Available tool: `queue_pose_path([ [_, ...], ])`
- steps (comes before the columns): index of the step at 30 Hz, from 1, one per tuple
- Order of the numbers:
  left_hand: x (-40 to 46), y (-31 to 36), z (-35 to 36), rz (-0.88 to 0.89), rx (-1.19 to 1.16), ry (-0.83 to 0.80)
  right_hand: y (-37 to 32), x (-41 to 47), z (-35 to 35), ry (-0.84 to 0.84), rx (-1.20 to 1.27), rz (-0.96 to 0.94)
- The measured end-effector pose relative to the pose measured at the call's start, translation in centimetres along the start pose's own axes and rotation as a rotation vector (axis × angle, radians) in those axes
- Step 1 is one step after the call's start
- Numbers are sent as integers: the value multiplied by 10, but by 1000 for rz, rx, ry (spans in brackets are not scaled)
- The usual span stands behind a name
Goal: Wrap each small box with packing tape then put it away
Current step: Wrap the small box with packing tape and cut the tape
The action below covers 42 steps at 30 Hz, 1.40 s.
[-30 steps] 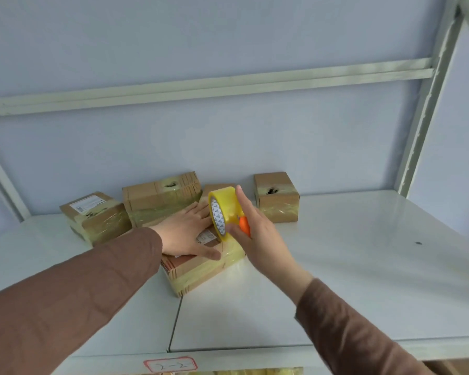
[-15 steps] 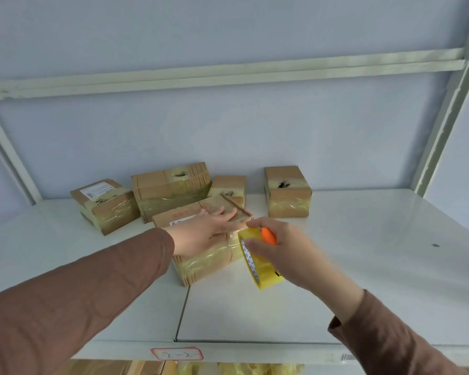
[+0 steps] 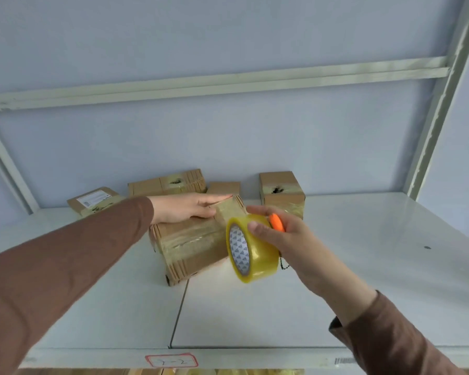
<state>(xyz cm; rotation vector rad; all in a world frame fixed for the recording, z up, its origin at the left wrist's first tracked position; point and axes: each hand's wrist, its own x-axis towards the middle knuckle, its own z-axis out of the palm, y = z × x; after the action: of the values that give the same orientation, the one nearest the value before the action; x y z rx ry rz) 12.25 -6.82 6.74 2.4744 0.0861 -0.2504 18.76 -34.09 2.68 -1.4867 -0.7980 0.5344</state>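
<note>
The box being wrapped (image 3: 190, 244) is brown corrugated cardboard, lying askew near the middle of the white shelf (image 3: 363, 266), across the seam between its two panels. Bands of clear, glossy tape already cross its top and near side, wrinkled in places, and the ribbed board edges show at its corners. The left hand (image 3: 184, 211) lies flat on the box top, fingers (image 3: 217, 198) straight and pressed together, reaching toward the far right corner. The right hand (image 3: 279, 236) grips a yellowish roll of packing tape (image 3: 252, 250) just beside the box's right end, its fingers curled over the roll's outer face; the roll's core carries a grey triangle pattern. An orange tool (image 3: 276, 221) (its exact kind is unclear) sits in the same hand, with a small dark bead chain hanging below. Tape stretches from the roll to the box's top. Four other taped boxes (image 3: 280, 190) stand at the back of the shelf against the wall.
</note>
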Motion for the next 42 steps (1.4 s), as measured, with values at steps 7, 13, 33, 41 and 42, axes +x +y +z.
queue_pose_path([
  [7,2,-8,11,157,445,416,-11,32,24,54,-119,-205],
  [13,0,-18,20,28,736,209,0,34,34,22,-425,-331],
  [33,-6,-61,41,-60,837,574,76,-15,70,73,-221,47],
  [41,-19,-19,153,-202,-831,718,64,-21,54,-41,-391,3],
  [42,-13,-11,154,-243,-909,566,59,-18,49,-67,-499,-17],
])
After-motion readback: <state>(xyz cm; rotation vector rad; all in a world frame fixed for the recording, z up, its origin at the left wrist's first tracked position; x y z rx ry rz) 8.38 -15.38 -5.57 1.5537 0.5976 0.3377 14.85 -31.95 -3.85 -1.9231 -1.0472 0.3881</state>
